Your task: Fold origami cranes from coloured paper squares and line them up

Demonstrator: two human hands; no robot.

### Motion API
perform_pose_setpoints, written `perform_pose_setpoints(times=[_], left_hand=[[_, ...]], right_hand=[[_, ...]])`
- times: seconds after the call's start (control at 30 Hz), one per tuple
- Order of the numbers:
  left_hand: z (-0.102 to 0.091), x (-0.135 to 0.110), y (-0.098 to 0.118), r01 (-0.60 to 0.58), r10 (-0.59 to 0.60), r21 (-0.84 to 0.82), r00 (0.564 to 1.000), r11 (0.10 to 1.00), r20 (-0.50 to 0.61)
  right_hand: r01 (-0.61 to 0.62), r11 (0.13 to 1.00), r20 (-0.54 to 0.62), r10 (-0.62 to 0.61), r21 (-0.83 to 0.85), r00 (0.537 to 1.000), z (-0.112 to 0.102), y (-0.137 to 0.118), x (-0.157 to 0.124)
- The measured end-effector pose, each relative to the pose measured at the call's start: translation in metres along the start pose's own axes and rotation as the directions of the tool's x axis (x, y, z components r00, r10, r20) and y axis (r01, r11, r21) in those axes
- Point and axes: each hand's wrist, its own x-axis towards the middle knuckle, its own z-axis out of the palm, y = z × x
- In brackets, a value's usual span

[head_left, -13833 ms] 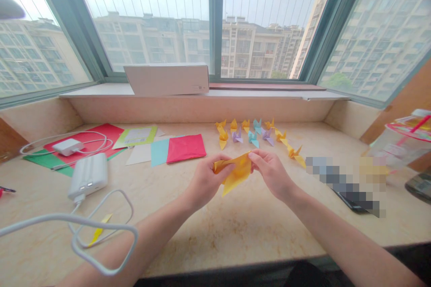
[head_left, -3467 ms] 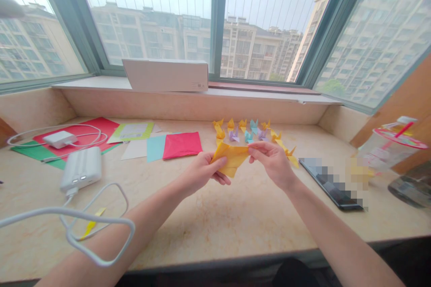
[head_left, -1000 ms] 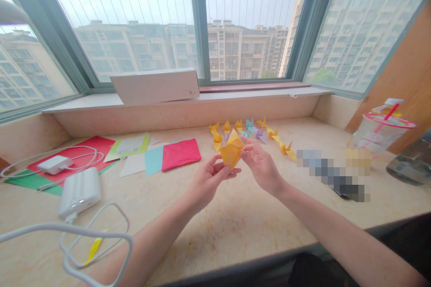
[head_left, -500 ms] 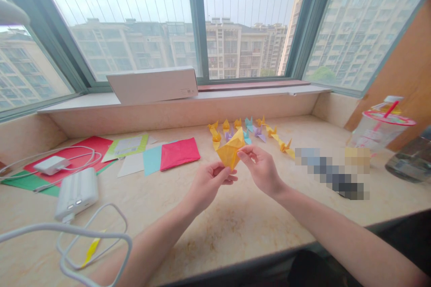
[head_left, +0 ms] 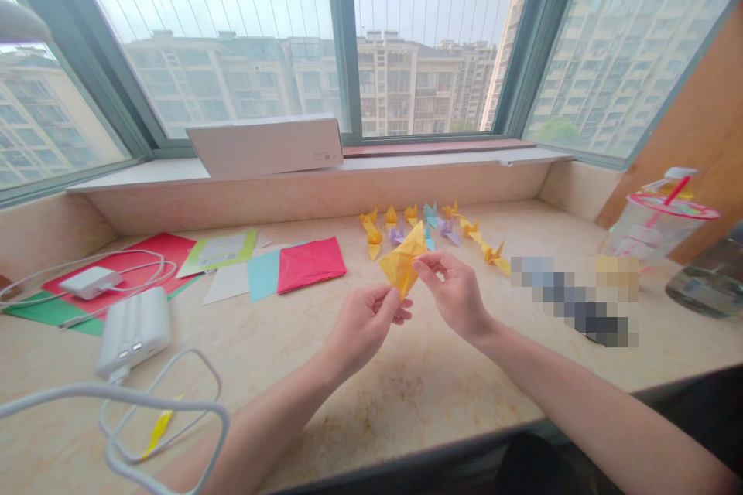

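Note:
Between my hands, above the counter, is a yellow piece of origami paper (head_left: 402,261) folded into a kite-like diamond. My left hand (head_left: 371,325) pinches its bottom corner between thumb and fingers. On the right edge, the thumb and fingertips of my right hand (head_left: 451,288) are closed on the same paper. Just behind it stand several folded paper cranes: yellow ones such as this crane (head_left: 494,254), a lavender crane (head_left: 447,229) and a light blue crane (head_left: 430,213). The folded paper partly covers some of them.
Left of my hands lie a pink-red paper packet (head_left: 312,264), light blue paper (head_left: 263,277) and red sheets (head_left: 145,255). A white power bank (head_left: 133,331) with looping cables (head_left: 168,400) sits front left. A lidded cup (head_left: 655,228) stands at right; a white box (head_left: 267,148) rests on the sill.
The yellow paper has turned and tilted slightly in my fingers, its lower corner now held lower. My left hand has shifted a little; both hands keep their pinch.

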Motion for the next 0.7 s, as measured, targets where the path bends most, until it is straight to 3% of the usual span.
perform_pose_setpoints(times=[0.2,0.4,0.7], left_hand=[[0.0004,-0.0023,0.004,-0.015,0.017,0.099,1.0,0.995,-0.016],[0.0015,-0.0004,0.0026,-0.005,0.007,0.038,0.998,0.999,-0.055],[0.0012,0.0011,0.0,-0.005,0.004,-0.035,1.0,0.999,-0.021]], right_hand=[[0.039,0.999,0.003,-0.039,-0.029,0.999,-0.0009,-0.0027,-0.0013],[-0.003,0.997,-0.047,0.006,0.073,0.999,0.0022,-0.0007,-0.0017],[-0.018,0.985,-0.091,0.034,0.172,0.995,0.0039,0.0006,-0.0005]])
